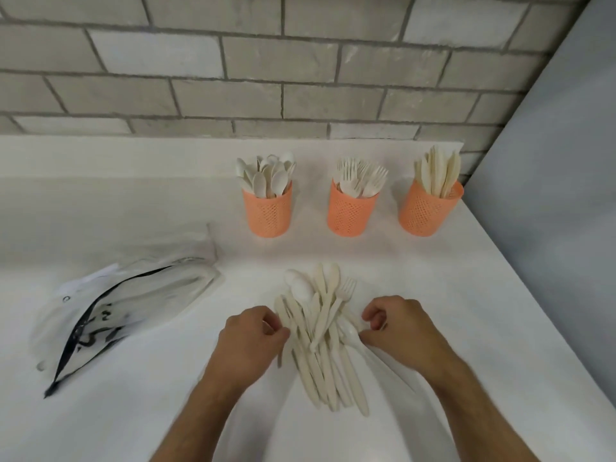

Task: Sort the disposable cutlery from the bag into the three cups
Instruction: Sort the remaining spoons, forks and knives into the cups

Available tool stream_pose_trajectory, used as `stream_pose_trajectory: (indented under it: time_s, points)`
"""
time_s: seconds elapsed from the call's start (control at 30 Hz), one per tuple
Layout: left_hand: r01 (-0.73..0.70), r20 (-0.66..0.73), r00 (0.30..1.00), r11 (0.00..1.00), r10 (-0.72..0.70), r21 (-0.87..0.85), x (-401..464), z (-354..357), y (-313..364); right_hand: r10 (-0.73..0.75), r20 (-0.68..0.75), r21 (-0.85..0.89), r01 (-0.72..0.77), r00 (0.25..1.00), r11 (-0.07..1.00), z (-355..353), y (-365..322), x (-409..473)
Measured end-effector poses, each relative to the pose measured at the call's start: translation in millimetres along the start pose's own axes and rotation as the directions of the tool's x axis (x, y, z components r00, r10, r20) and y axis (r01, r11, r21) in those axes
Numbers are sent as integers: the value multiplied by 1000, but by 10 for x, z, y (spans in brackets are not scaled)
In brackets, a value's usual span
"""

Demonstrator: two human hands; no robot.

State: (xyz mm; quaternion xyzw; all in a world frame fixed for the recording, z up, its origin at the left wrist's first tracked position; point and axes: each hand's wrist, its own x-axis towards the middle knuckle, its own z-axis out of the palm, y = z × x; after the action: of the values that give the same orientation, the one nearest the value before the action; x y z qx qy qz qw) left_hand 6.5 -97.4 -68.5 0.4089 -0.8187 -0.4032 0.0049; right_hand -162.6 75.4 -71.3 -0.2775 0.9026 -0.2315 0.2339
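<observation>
Pile: the loose cutlery pile (321, 338) is lying on the counter (433, 278) between both hands, handles pointing toward the person.
Left hand (250, 341): pinching pieces at the pile's left edge.
Right hand (400, 331): fingers curling onto the right edge.
Cups: spoon cup (267, 211), fork cup (352, 213), knife cup (428, 211) are standing beyond, nearer the right hand.
Writing: the bag (126, 311) is showing black marks, unreadable.

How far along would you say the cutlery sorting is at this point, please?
Well underway: the spoon cup, fork cup and knife cup already hold sorted pieces. The left hand and right hand are working at the mixed pile, which still needs sorting. The bag lies open nearby.
</observation>
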Motion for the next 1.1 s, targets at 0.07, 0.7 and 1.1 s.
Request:
stream_pose_trajectory:
  time_s: [0.07,0.7,1.1]
  points:
    - [8,5,1000,1000,-8,-29,-4,12,0,14,-56,4,-14,998,1000,33,-8,-22]
    - [-185,-32,983,952,183,-244,-18,103,-203,176,-81,333,-140,981,932,-143,-50,-83]
    - [-240,-66,971,936,231,-256,-7,142,-239,256,-130,-34,-263,958,964,204,-642,107]
